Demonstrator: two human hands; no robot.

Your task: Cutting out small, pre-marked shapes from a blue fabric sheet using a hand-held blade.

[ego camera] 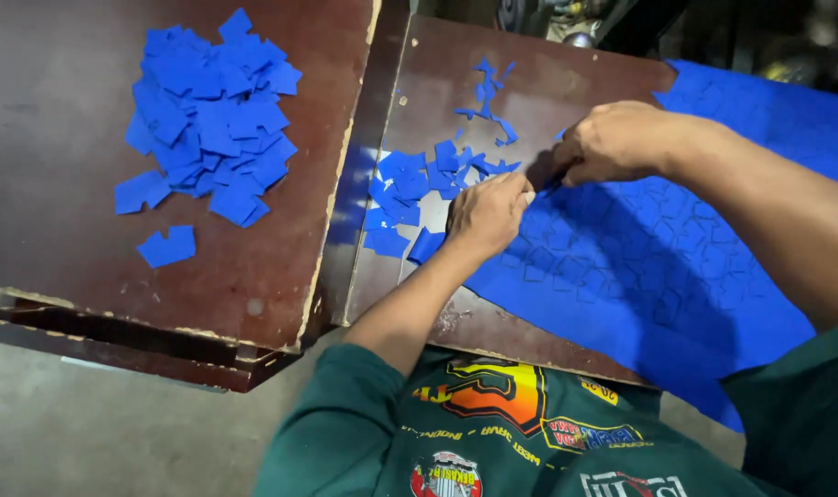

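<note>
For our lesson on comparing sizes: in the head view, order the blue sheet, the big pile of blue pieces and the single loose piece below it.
1. Blue sheet
2. Big pile of blue pieces
3. Single loose piece

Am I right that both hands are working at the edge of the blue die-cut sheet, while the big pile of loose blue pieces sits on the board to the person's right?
Not quite: the head view shows the big pile of blue pieces on the board to the person's left. Both the left hand and the right hand are indeed at the edge of the blue sheet.
</note>
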